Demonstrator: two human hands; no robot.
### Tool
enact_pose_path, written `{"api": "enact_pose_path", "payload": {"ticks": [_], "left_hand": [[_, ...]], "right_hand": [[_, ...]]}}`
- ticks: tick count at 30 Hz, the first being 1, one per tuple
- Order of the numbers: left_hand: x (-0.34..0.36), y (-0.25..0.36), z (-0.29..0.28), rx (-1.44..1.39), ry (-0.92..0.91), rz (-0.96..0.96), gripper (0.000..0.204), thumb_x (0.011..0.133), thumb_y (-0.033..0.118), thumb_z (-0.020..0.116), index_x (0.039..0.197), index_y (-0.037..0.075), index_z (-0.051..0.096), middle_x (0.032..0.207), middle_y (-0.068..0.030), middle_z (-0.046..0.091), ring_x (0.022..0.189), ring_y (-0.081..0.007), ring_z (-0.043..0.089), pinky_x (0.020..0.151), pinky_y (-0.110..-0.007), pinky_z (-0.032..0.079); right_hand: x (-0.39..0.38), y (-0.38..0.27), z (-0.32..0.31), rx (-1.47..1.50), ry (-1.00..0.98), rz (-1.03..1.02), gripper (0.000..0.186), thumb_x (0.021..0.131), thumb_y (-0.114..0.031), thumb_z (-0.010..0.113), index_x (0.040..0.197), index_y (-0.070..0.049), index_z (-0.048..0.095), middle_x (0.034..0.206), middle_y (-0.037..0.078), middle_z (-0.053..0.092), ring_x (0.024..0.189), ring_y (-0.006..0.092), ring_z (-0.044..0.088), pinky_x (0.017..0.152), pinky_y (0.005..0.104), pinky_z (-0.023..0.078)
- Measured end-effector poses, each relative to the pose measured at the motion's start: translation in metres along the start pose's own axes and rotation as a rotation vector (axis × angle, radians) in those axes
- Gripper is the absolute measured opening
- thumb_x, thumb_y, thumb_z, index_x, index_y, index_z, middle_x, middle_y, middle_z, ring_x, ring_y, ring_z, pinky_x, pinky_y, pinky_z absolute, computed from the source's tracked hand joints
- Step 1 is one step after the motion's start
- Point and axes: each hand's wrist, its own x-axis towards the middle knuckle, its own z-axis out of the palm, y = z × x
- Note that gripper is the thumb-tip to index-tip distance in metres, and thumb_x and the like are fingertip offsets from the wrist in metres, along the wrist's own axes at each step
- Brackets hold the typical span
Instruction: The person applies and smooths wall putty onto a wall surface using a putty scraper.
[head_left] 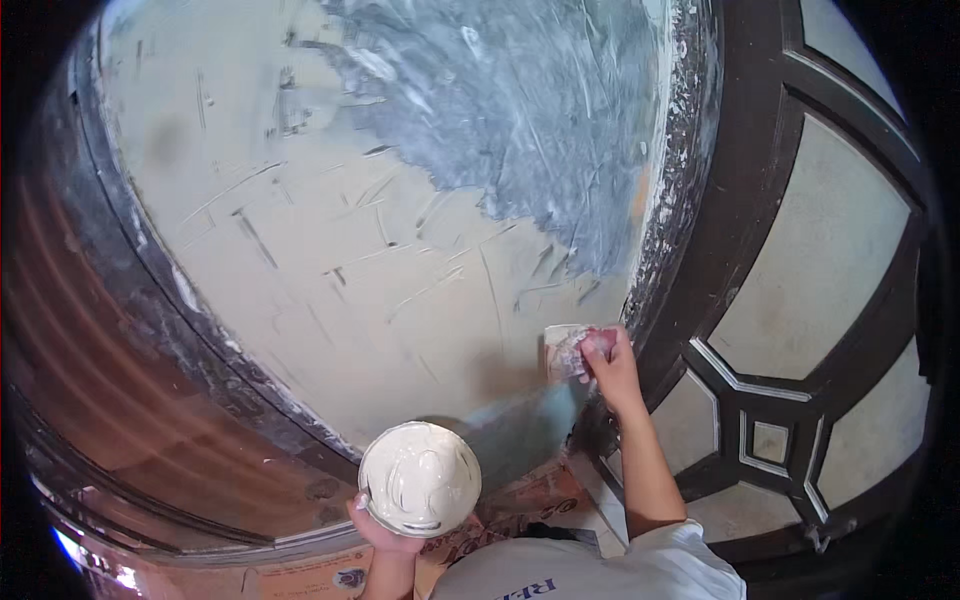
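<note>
Step in hand, by the look of it: spreading putty over a wall (330, 270). Right hand (610, 362), centre-right of frame, is clamped on a putty knife (566, 350); blade lies flat on the wall just beside the dark door frame (700, 230), w/ putty on it. Left hand (385, 528), bottom centre, grips a round pan (420, 478) from below, fingers closed on its rim; pan is loaded w/ pale putty and held level, apart from the wall. Coat covers left and middle of the wall, w/ ridges and knife marks; bare grey-blue patch remains upper centre to upper right, plus a small bare strip lower down near the knife. Next move prob. calls for a firm flat stroke along the frame edge w/o smearing the frame, then reload from pan. Room: reddish-brown wood panel at left, glazed dark-framed door (800, 300) at right, printed cardboard (520, 500) on floor at bottom
</note>
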Motion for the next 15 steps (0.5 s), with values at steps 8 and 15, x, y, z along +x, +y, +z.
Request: {"api": "enact_pose_path", "payload": {"ticks": [8,15], "left_hand": [[0.016,-0.035,0.017,0.048,0.004,0.033,0.08,0.079,0.055,0.048,0.14,0.004,0.042,0.141,-0.0175,0.046,0.124,-0.0366,0.048,0.102,-0.052,0.042],[0.019,-0.054,0.02,0.039,0.026,0.079,0.08,0.079,0.054,0.049,0.141,0.003,0.04,0.141,-0.0176,0.045,0.126,-0.0365,0.047,0.104,-0.051,0.041]], "right_hand": [[0.057,-0.049,0.027,-0.412,-0.072,-0.252,0.033,0.081,-0.022,0.075,0.099,-0.002,0.055,0.087,0.015,0.068,0.078,0.0229,0.067,0.07,0.0335,0.052],[0.076,-0.058,-0.008,-0.402,0.141,-0.304,0.03,0.082,-0.02,0.073,0.098,-0.002,0.055,0.09,0.013,0.069,0.079,0.0213,0.067,0.069,0.0334,0.052]]}}
